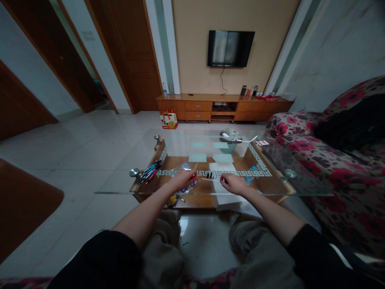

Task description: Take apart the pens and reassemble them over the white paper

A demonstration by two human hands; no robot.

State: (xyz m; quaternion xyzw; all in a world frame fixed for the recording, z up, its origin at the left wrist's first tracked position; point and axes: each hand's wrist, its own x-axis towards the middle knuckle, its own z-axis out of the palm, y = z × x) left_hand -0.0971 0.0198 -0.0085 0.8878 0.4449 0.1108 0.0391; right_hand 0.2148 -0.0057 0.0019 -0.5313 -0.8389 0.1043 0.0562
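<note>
I sit at a low glass-topped coffee table (270, 188). My left hand (181, 179) rests near the front edge, fingers closed on a pen with a red part (194, 175). My right hand (232, 183) is a little to the right, pinching the end of a thin white stick-like refill (210, 180) that lies between the two hands. Small black pieces (210, 176) sit on the glass between the hands. A bundle of blue, black and red pens (151, 169) lies to the left of my left hand. White paper (222, 167) lies beyond my right hand.
A bowl of clutter (230, 137) stands at the table's far side. A plastic bottle (251, 173) lies on the lower shelf. A floral sofa (331, 160) runs along the right. A TV (230, 48) hangs above a wooden cabinet (224, 106); a red bag (169, 119) sits on the tiled floor.
</note>
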